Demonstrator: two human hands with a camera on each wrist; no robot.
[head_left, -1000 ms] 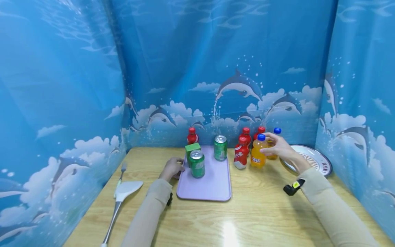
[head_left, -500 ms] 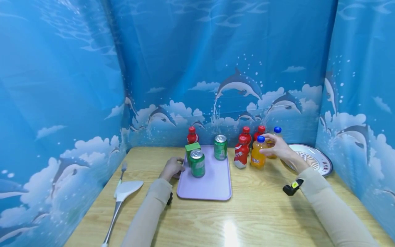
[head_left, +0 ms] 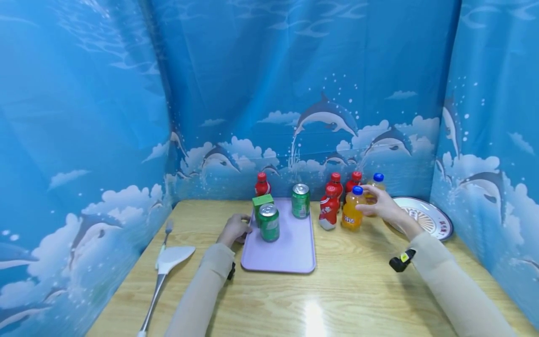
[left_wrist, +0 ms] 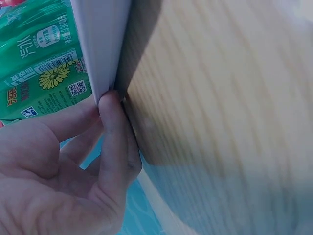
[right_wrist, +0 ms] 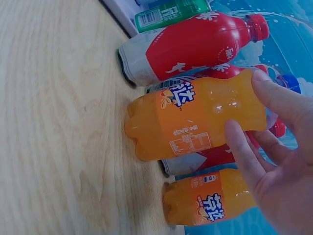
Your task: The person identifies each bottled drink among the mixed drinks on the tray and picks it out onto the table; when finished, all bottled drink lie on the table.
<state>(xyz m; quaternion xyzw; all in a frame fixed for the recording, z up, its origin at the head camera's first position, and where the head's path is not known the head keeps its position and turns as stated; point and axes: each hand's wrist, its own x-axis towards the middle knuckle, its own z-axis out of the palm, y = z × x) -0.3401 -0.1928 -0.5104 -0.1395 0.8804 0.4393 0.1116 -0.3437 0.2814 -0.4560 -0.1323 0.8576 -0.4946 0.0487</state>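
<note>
My left hand (head_left: pixel 234 229) pinches the left rim of the lilac tray (head_left: pixel 290 252) between thumb and fingers, as the left wrist view shows close up. On that tray stand two green soda cans (head_left: pixel 269 227) (head_left: pixel 301 203) and a green box (head_left: pixel 262 201). At the right, my right hand (head_left: pixel 383 204) holds an orange soda bottle (right_wrist: pixel 195 117) with a blue cap by its upper part, fingers behind it. Its base is at the tabletop beside a red-wrapped bottle (head_left: pixel 328 210). Another orange soda bottle (right_wrist: pixel 210 198) stands just behind the hand.
More red-capped bottles (head_left: pixel 335 180) (head_left: pixel 353 180) stand behind, and one (head_left: pixel 262 186) is at the tray's far left corner. A patterned plate (head_left: pixel 433 220) lies under the right forearm. A white-headed turner (head_left: pixel 172 257) and a fork (head_left: pixel 168 229) lie at left.
The orange soda bottle in my right hand has come down slightly, and the hand has shifted a touch to the right. My left hand and the tray have stayed in place.
</note>
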